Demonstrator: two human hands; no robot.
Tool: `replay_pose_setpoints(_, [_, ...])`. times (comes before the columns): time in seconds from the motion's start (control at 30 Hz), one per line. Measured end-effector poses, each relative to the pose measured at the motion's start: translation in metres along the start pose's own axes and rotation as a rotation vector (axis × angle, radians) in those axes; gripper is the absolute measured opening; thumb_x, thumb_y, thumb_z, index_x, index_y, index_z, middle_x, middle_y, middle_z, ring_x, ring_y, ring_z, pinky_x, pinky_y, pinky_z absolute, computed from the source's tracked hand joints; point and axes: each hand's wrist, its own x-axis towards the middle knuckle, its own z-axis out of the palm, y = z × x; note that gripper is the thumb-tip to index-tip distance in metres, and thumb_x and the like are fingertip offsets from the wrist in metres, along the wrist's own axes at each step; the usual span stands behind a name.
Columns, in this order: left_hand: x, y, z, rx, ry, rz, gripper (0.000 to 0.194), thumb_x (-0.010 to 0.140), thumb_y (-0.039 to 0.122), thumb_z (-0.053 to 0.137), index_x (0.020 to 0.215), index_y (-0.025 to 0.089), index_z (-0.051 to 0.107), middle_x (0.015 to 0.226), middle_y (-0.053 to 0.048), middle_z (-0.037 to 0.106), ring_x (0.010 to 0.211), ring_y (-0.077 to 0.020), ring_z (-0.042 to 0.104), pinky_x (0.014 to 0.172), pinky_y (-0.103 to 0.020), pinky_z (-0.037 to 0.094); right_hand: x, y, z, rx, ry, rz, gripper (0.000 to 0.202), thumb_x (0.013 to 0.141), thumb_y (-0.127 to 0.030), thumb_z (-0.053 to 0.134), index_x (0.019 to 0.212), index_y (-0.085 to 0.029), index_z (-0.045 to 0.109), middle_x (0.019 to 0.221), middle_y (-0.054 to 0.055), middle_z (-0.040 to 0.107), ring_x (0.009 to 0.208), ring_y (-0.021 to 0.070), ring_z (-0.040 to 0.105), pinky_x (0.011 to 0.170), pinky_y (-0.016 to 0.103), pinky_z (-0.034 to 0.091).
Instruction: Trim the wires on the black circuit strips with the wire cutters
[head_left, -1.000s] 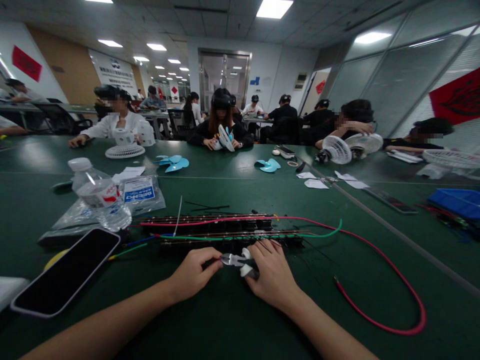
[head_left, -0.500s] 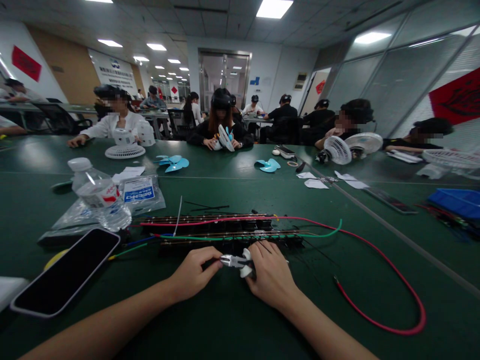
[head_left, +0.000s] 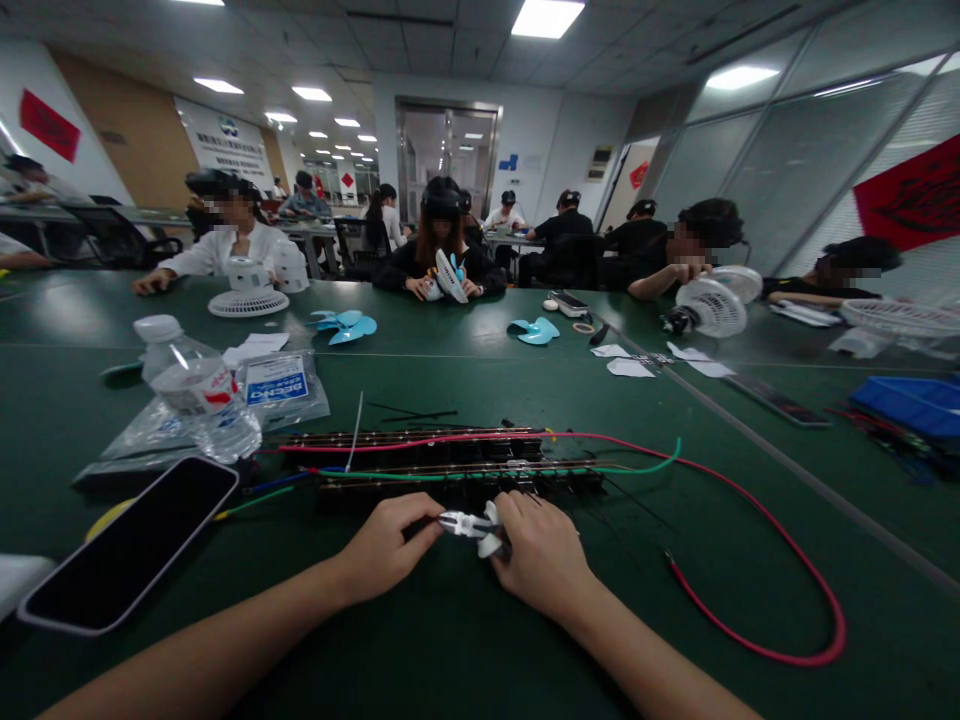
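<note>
My right hand (head_left: 541, 545) is wrapped round the handles of white-and-black cutting pliers (head_left: 466, 524), whose jaws point left. The fingertips of my left hand (head_left: 390, 545) are pinched together at the tip of the jaws; whatever is between them is too small to make out. Just beyond both hands lie two dark rows of terminal strips (head_left: 450, 487), side by side. A green wire (head_left: 637, 467) runs along the near row, and a thick red wire (head_left: 739, 487) crosses the far one and loops round to the right. A white cable tie (head_left: 355, 430) sticks up at the left.
On the left are a phone (head_left: 131, 545), a plastic bottle (head_left: 199, 395) and a clear bag with a blue label (head_left: 289, 380). Light-blue fan blades (head_left: 343, 326) lie farther back. A blue tray (head_left: 907, 403) stands at the right. Several people sit across the table, some holding fan parts.
My hands and the pliers stay almost where they were, with the right hand tilted slightly. Across the table at the right, a person has shifted a white fan grille to the right.
</note>
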Motion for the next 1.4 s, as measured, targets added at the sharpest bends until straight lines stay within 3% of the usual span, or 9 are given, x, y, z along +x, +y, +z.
replay_pose_setpoints(0.77, [0.001,-0.006,0.002,0.016,0.009,0.029,0.015,0.089,0.020,0.051,0.093,0.017,0.065,0.088,-0.005,0.066,0.082,-0.0172,0.060,0.076,-0.032,0.048,-0.001,0.000,-0.001,-0.014,-0.032,-0.008,0.016,0.070,-0.024,0.058,0.084,-0.020,0.051,0.082,0.004,0.058,0.073,0.0178,0.048,0.064,0.029,0.031])
replay_pose_setpoints(1.4, [0.002,-0.003,0.000,-0.041,-0.032,0.056,0.016,0.089,0.016,0.051,0.093,0.016,0.068,0.091,-0.006,0.066,0.084,-0.0166,0.060,0.078,-0.032,0.049,0.004,0.001,-0.013,0.109,-0.115,-0.042,0.022,0.073,-0.025,0.058,0.093,-0.018,0.052,0.094,0.007,0.058,0.082,0.0200,0.049,0.075,0.033,0.036])
